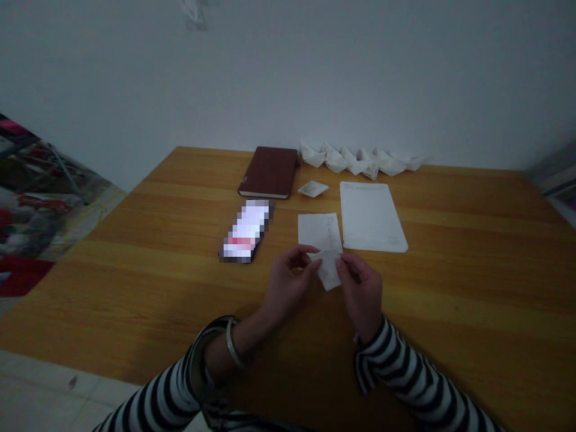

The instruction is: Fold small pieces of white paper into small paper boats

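Both hands meet over the middle of the wooden table (135, 240), pinching a small folded piece of white paper (328, 270). My left hand (288, 282) grips its left edge with thumb and fingers curled. My right hand (360, 291) holds the right side, fingers closed on it. A bangle sits on the left wrist, and both sleeves are black-and-white striped.
Just beyond the hands lie a small paper sheet (320, 231) and a larger lined sheet (371, 216). A phone (246, 231), a brown notebook (270, 172), one folded paper boat (313, 189) and a row of several paper boats (360, 160) sit farther back near the wall.
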Demonstrator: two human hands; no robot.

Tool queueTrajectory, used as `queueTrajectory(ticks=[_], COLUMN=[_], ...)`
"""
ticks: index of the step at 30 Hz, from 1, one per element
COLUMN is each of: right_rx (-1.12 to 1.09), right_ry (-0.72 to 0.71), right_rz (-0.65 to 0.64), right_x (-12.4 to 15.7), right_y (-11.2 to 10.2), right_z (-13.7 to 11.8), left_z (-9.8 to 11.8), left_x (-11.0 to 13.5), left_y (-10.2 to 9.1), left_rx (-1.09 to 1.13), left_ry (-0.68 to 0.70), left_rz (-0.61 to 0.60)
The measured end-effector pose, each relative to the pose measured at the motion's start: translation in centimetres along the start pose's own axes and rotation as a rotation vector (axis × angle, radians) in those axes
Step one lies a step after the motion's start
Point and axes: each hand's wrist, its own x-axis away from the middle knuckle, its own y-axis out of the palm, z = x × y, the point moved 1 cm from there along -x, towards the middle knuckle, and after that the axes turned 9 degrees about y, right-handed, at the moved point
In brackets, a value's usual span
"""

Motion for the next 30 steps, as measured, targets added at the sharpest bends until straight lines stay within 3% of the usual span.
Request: queueTrajectory(ticks=[3,7,13,18,23,26,30], right_rx=[0.012,0.083,0.187,0.047,0.0,0.15,0.375], right_ry=[0.012,-0.061,-0.151,-0.128,-0.102,-0.235,-0.509], right_rz=[0.009,-0.088,-0.2,-0.261,-0.127,-0.081,-0.215], right_x=[-0.6,-1.0,-0.7,-0.5,-1.1,-1.4,-1.1], right_y=[-0.5,-0.9,-0.9,-0.4,-0.8,-1.2,-0.9], right_z=[0.1,0.3,-0.1,-0.3,-0.1,-0.3,-0.7], left_z=[-0.1,-0.2,-0.6,-0.6,-0.7,-1.0,-1.2], left_x=[-0.1,-0.5,-1.1,-1.4,-1.3,-1.0,-1.2], left_y=[0.0,-0.5,-1.2,-1.4,-0.9,-0.6,-0.7], left_rx=[-0.107,-0.141,-0.175,-0.012,0.112,0.134,0.135], left_ry=[0.027,0.037,0.005,-0.097,-0.091,-0.07,-0.054], left_rz=[-0.171,-0.298,-0.264,-0.212,-0.378,-0.417,-0.352])
